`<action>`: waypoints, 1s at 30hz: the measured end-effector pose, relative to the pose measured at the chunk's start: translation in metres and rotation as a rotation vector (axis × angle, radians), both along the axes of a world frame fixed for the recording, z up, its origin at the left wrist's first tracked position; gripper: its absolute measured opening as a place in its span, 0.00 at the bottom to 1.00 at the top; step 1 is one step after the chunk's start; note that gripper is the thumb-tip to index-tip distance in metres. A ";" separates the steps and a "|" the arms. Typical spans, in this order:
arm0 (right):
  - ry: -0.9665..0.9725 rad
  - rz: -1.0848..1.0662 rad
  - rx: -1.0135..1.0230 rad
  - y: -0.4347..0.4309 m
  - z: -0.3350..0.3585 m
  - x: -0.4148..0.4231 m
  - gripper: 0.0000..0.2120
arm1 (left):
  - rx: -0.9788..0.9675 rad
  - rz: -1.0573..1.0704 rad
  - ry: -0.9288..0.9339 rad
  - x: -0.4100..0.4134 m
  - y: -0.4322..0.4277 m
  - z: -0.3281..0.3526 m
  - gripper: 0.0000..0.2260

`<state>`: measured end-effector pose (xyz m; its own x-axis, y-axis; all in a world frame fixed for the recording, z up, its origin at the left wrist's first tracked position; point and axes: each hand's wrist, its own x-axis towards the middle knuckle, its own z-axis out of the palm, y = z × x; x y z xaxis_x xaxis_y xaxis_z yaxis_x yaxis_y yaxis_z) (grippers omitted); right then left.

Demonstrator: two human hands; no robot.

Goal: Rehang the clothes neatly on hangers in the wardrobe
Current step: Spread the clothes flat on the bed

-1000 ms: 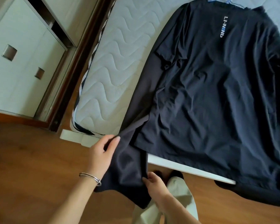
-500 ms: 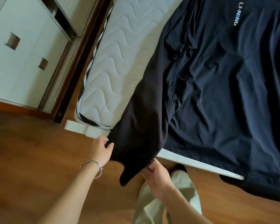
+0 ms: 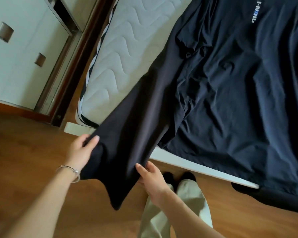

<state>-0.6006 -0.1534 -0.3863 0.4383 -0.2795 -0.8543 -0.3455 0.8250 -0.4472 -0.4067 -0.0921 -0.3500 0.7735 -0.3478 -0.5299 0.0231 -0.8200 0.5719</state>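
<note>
Garments on view number two: one dark navy T-shirt (image 3: 239,93) with pale lettering near its chest, spread flat across the bed, and one darker black garment (image 3: 136,134) that runs from beneath the shirt's left side down over the bed's foot edge. Mattress (image 3: 127,54), one, white and quilted, bare on its left portion. Bed frame (image 3: 187,162), one white rail along the foot. Wardrobe (image 3: 21,54), one, pale-fronted with two recessed square handles, stands at the upper left, well apart from the clothes. No hanger can be made out.

Hands, two, both bare. The left hand (image 3: 82,150) is closed in a pinch on the left edge of the black garment, thumb on top of the cloth and fingers curled behind it; one thin bracelet (image 3: 70,170) sits at that wrist. The right hand (image 3: 151,177) grips the same garment's right edge, thumb pressed on the fabric, remaining fingers partly hidden under it. Between the two hands the cloth is held off the wooden floor (image 3: 24,160), its lower corner hanging free in a point.

Light trouser legs (image 3: 187,203), two, show below, with dark footwear at the bed rail.
</note>
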 end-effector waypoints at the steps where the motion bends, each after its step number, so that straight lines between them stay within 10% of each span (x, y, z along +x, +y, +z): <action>1: 0.021 0.022 -0.007 0.002 0.004 0.006 0.06 | 0.019 0.011 -0.110 0.016 0.004 0.011 0.11; 6: 0.150 0.379 -0.094 0.004 -0.005 0.038 0.06 | 0.267 -0.211 -0.406 0.077 0.019 0.014 0.11; 11: 0.242 0.665 -0.242 0.000 -0.019 0.023 0.12 | 0.727 -0.361 -0.222 0.069 0.029 -0.017 0.20; 30: 0.607 0.190 -0.361 -0.071 0.147 -0.245 0.10 | 0.343 -0.679 0.257 -0.122 -0.010 0.096 0.10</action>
<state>-0.8458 -0.2248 -0.2397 -0.0142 -0.5560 -0.8310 -0.7418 0.5631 -0.3641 -0.5284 -0.1022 -0.2535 0.2907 -0.4842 -0.8252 -0.4470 -0.8313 0.3303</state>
